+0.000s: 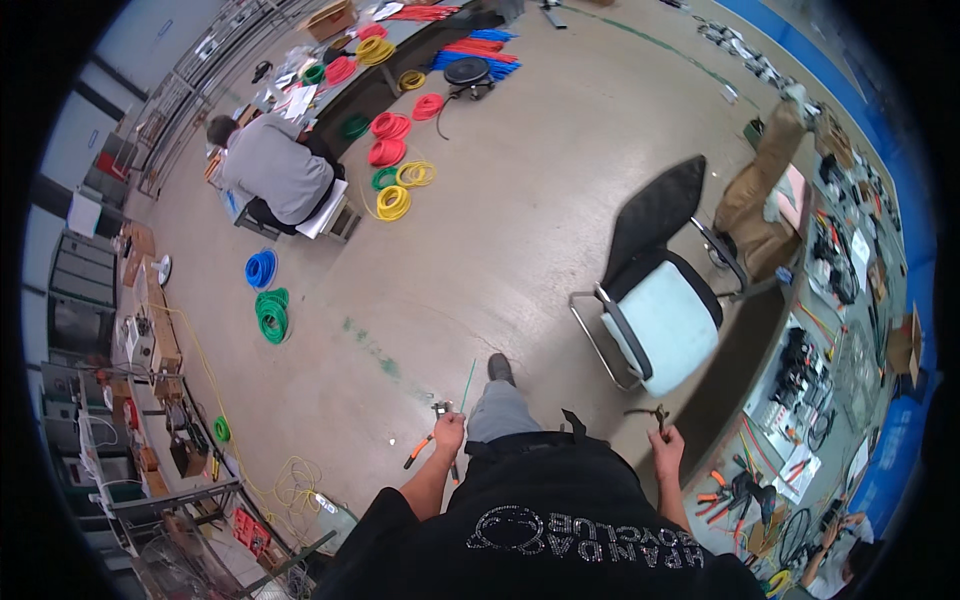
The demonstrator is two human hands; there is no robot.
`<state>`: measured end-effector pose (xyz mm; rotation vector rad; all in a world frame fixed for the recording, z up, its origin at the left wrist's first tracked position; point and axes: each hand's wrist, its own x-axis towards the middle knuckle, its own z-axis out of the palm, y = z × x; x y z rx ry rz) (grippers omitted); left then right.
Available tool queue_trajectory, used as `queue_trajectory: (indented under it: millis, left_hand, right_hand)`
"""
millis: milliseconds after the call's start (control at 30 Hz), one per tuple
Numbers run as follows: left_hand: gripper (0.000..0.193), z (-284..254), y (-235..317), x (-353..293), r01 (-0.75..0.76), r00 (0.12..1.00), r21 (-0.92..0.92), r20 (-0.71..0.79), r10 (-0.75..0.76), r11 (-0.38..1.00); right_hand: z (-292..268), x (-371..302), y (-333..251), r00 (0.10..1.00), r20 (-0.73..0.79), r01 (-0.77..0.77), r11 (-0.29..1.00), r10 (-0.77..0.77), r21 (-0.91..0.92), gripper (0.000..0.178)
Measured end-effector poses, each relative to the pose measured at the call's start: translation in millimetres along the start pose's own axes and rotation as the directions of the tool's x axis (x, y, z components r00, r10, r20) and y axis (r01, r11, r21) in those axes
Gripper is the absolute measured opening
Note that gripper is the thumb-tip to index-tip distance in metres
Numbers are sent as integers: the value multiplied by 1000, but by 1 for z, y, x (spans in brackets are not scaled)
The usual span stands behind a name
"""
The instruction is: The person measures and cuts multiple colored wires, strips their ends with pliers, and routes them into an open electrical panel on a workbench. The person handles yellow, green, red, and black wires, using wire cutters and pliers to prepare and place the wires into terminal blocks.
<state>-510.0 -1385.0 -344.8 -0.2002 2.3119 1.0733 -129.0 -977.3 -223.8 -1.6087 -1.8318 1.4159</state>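
Note:
My left hand (pixel 450 430) is closed at my left side around pliers with orange-and-black handles (pixel 416 454). Their metal head (pixel 441 408) sticks out past the fingers. A thin green wire (pixel 469 384) rises from the same hand; whether the fingers pinch it or the tool grips it cannot be told. On the other side, my right hand (pixel 666 446) is closed on a short, dark, bent piece (pixel 657 413), perhaps a cable end, too small to name surely. Both hands hang apart above the floor, and my foot (pixel 501 369) is ahead between them.
A black chair with a pale seat (pixel 660 325) stands ahead right, beside a workbench (pixel 790 330) loaded with cables and tools. Ahead left, a seated person (pixel 280 170) works at a table, near red, yellow, green and blue wire coils (pixel 392 203). A yellow cable (pixel 290 490) trails at left.

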Motion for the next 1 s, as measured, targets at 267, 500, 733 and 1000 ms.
queue_trajectory:
  millis: [267, 500, 733, 1000]
  left_hand:
    - [18, -160, 103, 131, 28, 996, -227, -81, -47, 973]
    - [15, -251, 198, 239, 173, 984, -471, 124, -130, 865]
    - [13, -302, 275, 394, 319, 948, -639, 232, -220, 700]
    - [21, -342, 363, 687, 518, 853, -714, 390, -347, 471]
  right_hand:
    - [185, 60, -335, 965, 173, 162, 968, -196, 194, 30]
    - [347, 138, -411, 760, 650, 20, 1000, -7, -12, 47]
    - [581, 229, -512, 705, 709, -16, 998, -34, 63, 47]
    - [831, 363, -597, 574, 817, -110, 994, 53, 13, 55]
